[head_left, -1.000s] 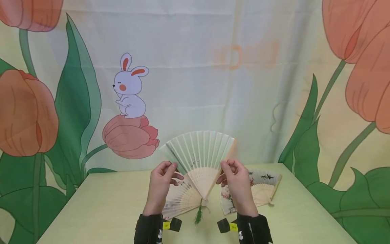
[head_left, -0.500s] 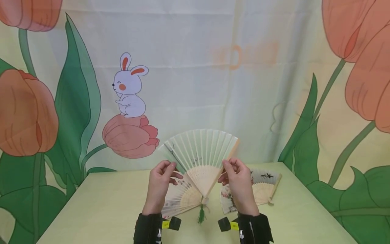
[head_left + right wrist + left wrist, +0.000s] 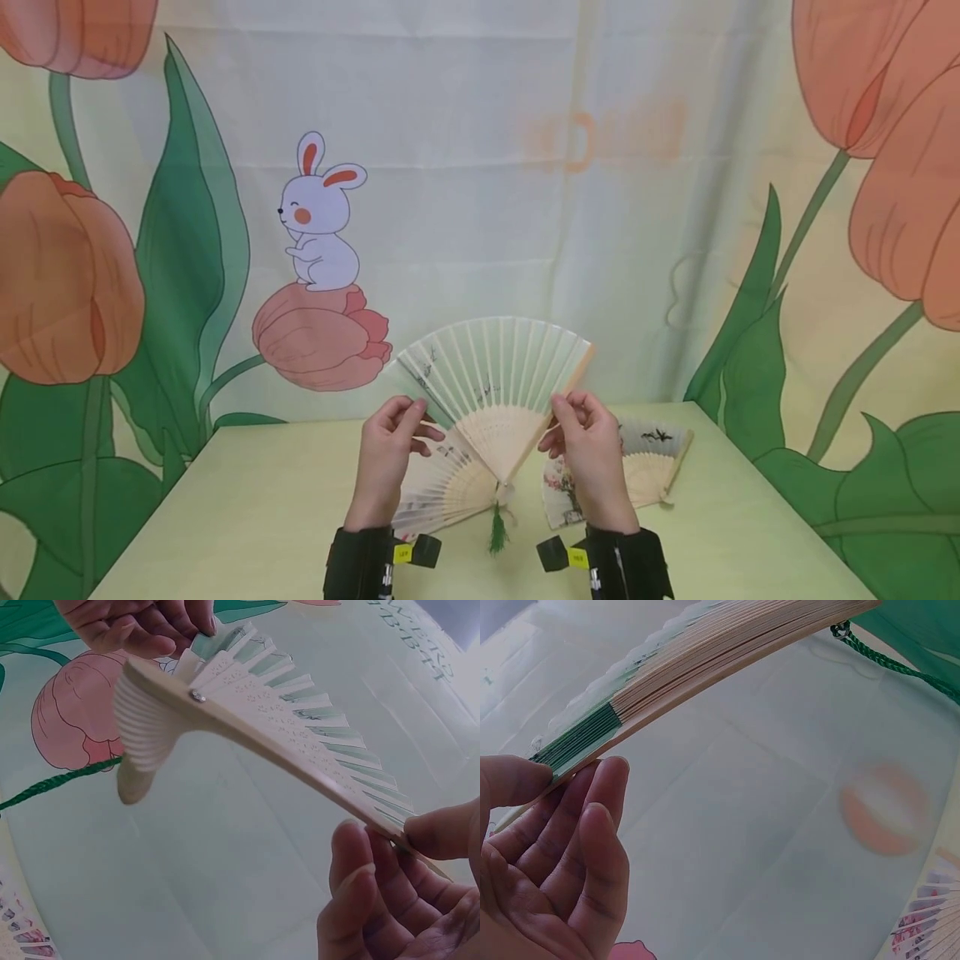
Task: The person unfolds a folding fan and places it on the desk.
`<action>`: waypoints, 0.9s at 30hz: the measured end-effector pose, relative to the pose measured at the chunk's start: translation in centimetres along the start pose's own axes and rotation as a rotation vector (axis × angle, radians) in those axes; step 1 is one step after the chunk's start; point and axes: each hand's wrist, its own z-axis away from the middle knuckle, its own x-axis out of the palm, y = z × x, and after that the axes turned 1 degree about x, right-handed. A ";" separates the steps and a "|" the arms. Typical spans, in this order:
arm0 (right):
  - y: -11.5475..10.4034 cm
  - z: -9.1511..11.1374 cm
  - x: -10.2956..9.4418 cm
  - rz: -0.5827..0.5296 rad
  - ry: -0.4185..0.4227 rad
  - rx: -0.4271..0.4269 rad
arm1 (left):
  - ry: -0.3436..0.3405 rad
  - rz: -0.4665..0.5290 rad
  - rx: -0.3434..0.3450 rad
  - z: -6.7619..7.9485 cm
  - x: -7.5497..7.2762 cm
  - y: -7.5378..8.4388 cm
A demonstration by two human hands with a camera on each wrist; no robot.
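Observation:
A pale green folding fan with light wooden ribs is spread upright above the table. My left hand pinches its left outer edge between thumb and fingers. On the opposite side, my right hand pinches the wooden guard stick. A green tassel hangs from the pivot at the bottom. In the left wrist view, the thumb presses the green-covered end of the ribs. Seen from the right wrist, the fan's pleats stand apart and the rivet shows near the pivot.
Behind the raised fan, a second open fan lies on the pale green table, partly covered by it. A third fan with dark and pink painting lies to the right, partly behind the right hand. A tulip-and-rabbit cloth hangs at the back.
The green fan has spread a little wider. My left hand has shifted slightly left and my right hand slightly right, both keeping their pinch. The two fans on the table have not moved.

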 end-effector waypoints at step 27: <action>0.1 0.1 -0.2 0.023 0.020 0.003 | 0.021 0.012 -0.015 0.1 -0.7 0.1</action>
